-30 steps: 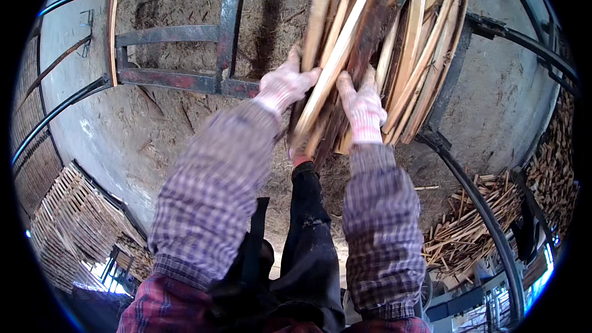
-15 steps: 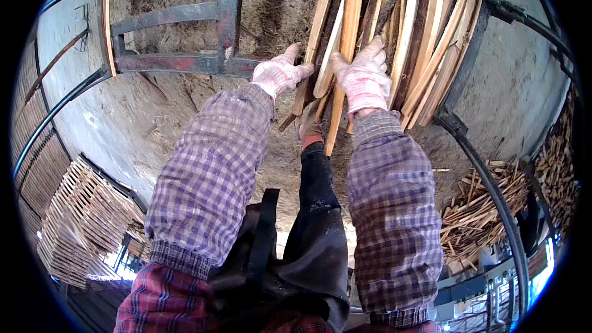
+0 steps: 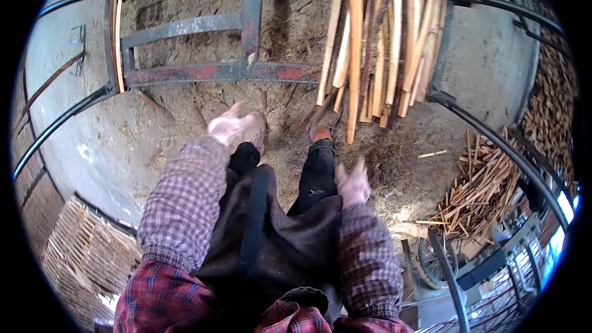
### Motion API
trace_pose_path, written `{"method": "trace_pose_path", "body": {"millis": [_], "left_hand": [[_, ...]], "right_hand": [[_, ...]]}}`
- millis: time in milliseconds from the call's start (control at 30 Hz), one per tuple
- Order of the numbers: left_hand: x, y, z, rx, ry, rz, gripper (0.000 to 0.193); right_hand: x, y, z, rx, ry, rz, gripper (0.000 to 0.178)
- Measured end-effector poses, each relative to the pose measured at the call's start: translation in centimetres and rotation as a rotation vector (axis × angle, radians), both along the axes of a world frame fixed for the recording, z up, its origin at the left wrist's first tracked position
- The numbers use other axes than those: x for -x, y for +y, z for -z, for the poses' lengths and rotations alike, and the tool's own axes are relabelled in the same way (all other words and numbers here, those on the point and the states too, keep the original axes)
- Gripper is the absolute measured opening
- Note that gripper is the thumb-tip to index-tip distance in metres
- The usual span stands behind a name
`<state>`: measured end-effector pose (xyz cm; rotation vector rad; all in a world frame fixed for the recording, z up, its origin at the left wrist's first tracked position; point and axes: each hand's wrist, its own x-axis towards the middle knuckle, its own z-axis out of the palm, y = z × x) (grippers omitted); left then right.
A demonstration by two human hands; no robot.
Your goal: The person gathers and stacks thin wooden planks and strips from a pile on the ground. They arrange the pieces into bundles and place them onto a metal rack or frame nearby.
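Long, rough wooden strips lie side by side in a loose bundle on the right part of a dark metal frame, their near ends uneven. Both my hands are away from them, in pale, stained work gloves. My left hand hangs in front of my left shoe, fingers apart and slightly blurred, with nothing in it. To the right of my right leg, my right hand is also empty, its fingers spread and pointing forward. The bundle lies well ahead of it.
A few thin strips stand against the frame's left end. Curved metal bars run along both sides. On the right lies a heap of wood scraps, beside a wheel. Stacked strips sit at the lower left. Bits of wood litter the ground.
Both hands have let go of the wooden strips and drawn back toward my body, the left one also leftward. The strips stay on the frame.
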<state>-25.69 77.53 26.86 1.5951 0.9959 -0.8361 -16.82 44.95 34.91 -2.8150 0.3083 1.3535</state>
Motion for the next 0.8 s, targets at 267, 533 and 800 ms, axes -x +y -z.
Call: {"method": "trace_pose_path", "body": {"millis": [267, 533, 800], "left_hand": [[3.9, 6.0, -9.1, -0.226, 0.144, 0.098, 0.052], [-0.1, -4.0, -7.7, -0.480, 0.176, 0.439, 0.053], [-10.6, -33.0, -8.2, -0.298, -0.039, 0.526, 0.050]], "right_hand": [[15.3, -11.1, -10.1, 0.329, 0.354, 0.427, 0.052], [32.6, -27.0, -8.6, 0.145, 0.733, 0.642, 0.053], [36.7, -43.5, -6.2, 0.187, 0.398, 0.966, 0.045]]}}
